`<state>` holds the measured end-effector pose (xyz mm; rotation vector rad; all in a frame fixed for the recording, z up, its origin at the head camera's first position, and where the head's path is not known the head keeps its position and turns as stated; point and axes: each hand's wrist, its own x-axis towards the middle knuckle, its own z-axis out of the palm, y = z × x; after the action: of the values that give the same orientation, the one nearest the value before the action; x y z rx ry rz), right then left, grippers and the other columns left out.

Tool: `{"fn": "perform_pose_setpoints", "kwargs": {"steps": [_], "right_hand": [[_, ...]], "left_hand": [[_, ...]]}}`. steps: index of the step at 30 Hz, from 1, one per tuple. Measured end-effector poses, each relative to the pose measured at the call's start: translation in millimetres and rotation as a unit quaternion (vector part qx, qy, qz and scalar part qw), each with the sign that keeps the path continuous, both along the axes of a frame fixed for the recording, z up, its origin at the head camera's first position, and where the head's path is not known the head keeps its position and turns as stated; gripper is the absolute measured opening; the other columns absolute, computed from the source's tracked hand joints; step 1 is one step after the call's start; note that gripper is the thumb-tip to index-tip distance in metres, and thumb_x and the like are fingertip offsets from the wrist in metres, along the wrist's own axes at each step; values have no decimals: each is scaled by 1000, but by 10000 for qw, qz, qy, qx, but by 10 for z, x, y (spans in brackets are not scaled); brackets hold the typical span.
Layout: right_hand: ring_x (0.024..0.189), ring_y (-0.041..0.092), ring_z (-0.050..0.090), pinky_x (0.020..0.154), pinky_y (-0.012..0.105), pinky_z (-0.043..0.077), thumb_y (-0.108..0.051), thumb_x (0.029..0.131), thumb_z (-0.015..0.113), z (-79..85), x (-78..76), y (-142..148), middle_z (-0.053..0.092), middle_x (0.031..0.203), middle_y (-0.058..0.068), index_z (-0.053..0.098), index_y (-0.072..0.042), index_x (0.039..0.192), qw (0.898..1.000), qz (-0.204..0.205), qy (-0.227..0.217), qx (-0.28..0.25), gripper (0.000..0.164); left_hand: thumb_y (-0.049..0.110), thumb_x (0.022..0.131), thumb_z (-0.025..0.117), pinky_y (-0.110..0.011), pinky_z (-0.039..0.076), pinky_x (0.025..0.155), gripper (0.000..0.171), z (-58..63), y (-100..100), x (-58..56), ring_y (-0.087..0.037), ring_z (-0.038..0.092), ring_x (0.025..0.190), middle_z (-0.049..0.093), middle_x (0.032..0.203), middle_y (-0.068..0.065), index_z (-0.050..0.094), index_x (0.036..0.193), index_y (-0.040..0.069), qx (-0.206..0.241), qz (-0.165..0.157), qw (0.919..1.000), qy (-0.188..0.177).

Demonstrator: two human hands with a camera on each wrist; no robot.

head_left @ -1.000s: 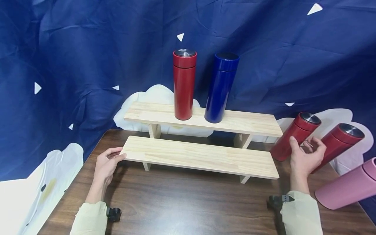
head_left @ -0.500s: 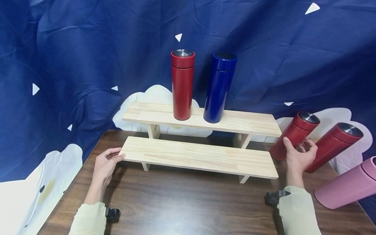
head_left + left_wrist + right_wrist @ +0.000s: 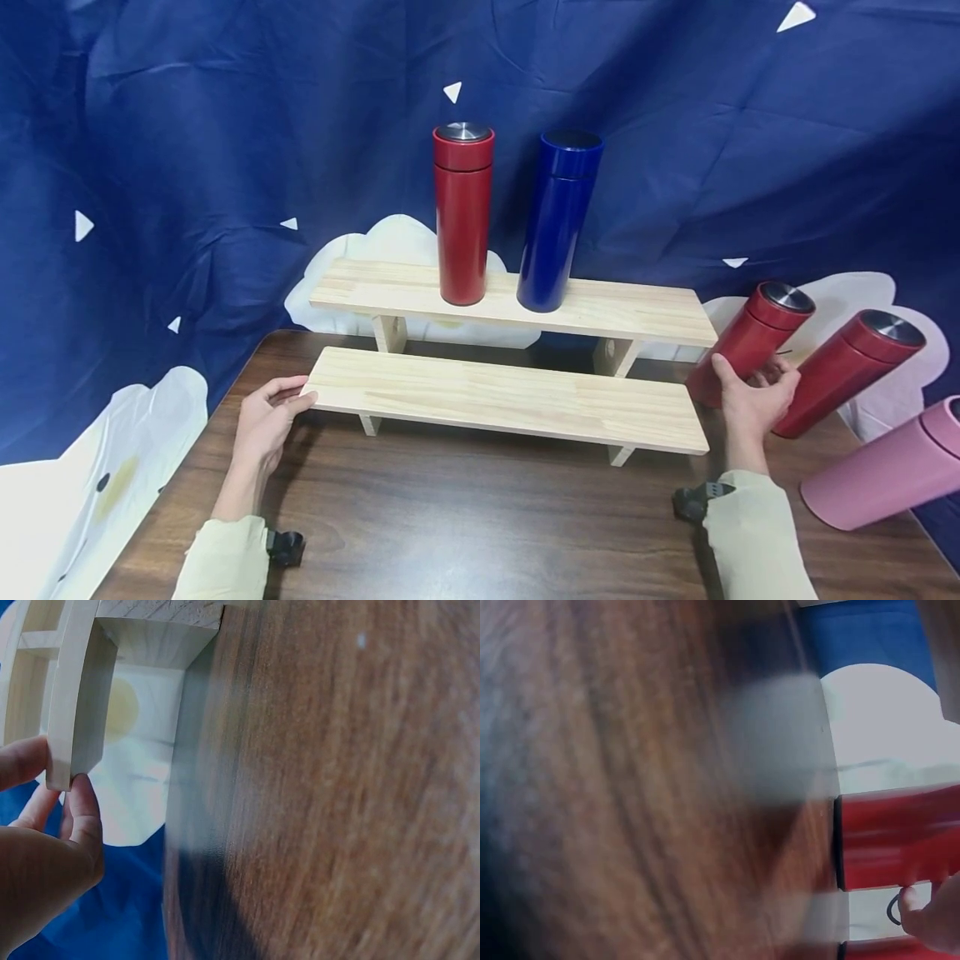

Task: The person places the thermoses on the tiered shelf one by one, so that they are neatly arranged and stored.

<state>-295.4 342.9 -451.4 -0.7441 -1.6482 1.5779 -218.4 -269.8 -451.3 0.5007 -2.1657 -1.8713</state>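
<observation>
In the head view, my left hand (image 3: 261, 421) pinches the left end of the lower board of a two-tier wooden shelf (image 3: 510, 402). The left wrist view shows thumb and fingers (image 3: 86, 810) on opposite faces of that board. At the shelf's right end, my right hand (image 3: 756, 410) grips a red thermos flask (image 3: 765, 329) standing on the table, thumb across its front and fingers round its right side. Its lower part (image 3: 900, 836) appears in the right wrist view, fingertips against its side. A red flask (image 3: 462, 225) and a blue flask (image 3: 558, 225) stand on the upper board.
Another red flask (image 3: 847, 375) stands just right of my right hand, and a pink flask (image 3: 885, 471) nearer the table's right edge. The brown wooden table (image 3: 480, 525) extends in front of the shelf. A dark blue cloth (image 3: 225, 125) hangs behind.
My right hand has moved left from between the two red flasks onto the left one and taken hold of it. My left hand keeps its pinch on the board.
</observation>
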Motion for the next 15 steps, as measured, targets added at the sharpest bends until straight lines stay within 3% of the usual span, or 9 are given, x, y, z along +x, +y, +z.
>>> {"fn": "perform_pose_setpoints", "kwargs": {"steps": [8, 15], "right_hand": [[126, 17, 56, 108, 26, 41, -20, 76, 91, -48, -6, 3, 57, 140, 4, 51, -25, 137, 9992, -115, -83, 377, 73], [118, 15, 59, 104, 25, 44, -21, 74, 91, -71, 7, -25, 59, 132, 0, 53, -25, 131, 9984, -264, 71, 498, 68]], "left_hand": [[-2, 87, 74, -13, 50, 76, 42, -1, 14, 0, -4, 59, 87, 66, 96, 4, 62, 127, -11, -28, 46, 10000, -66], [-2, 88, 74, -12, 50, 77, 42, 18, 9, 1, -3, 60, 88, 67, 100, 1, 62, 127, -11, -70, 56, 10000, -31]]}}
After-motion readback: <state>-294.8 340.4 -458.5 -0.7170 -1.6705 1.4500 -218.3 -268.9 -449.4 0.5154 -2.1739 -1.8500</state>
